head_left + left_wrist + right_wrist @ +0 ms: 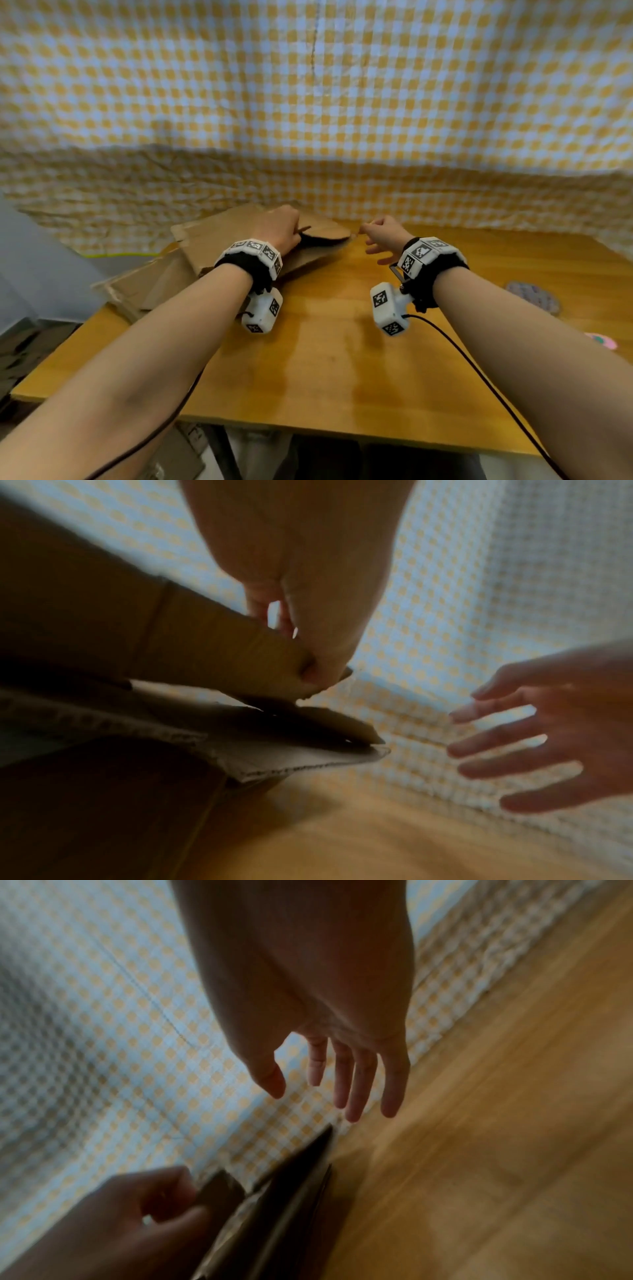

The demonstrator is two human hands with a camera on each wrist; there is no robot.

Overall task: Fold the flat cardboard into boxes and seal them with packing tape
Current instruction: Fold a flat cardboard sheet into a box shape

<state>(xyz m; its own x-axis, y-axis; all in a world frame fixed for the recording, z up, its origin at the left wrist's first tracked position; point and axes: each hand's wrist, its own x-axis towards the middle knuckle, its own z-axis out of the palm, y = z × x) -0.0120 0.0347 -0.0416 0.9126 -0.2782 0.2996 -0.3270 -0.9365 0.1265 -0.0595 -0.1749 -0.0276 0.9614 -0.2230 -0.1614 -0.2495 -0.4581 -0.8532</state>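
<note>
Left hand (279,224) pinches flat cardboard (239,240) flap; right hand (385,236) just beside, fingers spread, empty. No box formed, no tape applied yet.

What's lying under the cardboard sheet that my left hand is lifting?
More flattened cardboard lies under the lifted cardboard sheet that the left hand grips, on the wooden table. Whatever is beneath that pile is covered.

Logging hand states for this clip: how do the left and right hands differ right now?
The left hand pinches a flap of the flat cardboard; the right hand holds nothing. Left fingers are curled; right fingers are straight and spread. Both wear marker wristbands.
</note>
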